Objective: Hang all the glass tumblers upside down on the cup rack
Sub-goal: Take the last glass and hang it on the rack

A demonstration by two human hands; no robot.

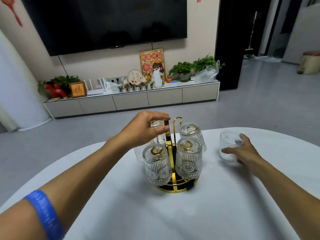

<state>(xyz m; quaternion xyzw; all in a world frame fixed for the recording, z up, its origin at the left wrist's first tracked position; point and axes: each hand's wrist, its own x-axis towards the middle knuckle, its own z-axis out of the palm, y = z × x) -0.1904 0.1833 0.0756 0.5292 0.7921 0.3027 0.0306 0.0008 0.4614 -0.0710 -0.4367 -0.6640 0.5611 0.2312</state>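
White cloth covers the round table (225, 213), with a grey floor, a low cabinet (131, 99) and a dark wall-mounted screen (107, 21) beyond its far edge.

From the head camera, the gold cup rack (174, 185) stands near the middle of the table, a little toward the far edge, on a round black-and-gold base. Four glass tumblers hang on it upside down: a near-left tumbler (156, 166), a near-right tumbler (188, 159), a far-right tumbler (191, 134) and a far-left tumbler (156, 134). One gold hook (178, 120) at the top of the rack stands bare.

The left hand (145, 130) reaches over the far-left tumbler, fingers and thumb curled around its upturned base; whether they press the glass or only sit at it cannot be told. A blue band (45, 215) circles the left forearm near the lower left corner of the view.

The right hand (242, 151) is closed around an upright tumbler (228, 148) that stands on the cloth well to the right of the rack, toward the table's far right edge, mouth up.
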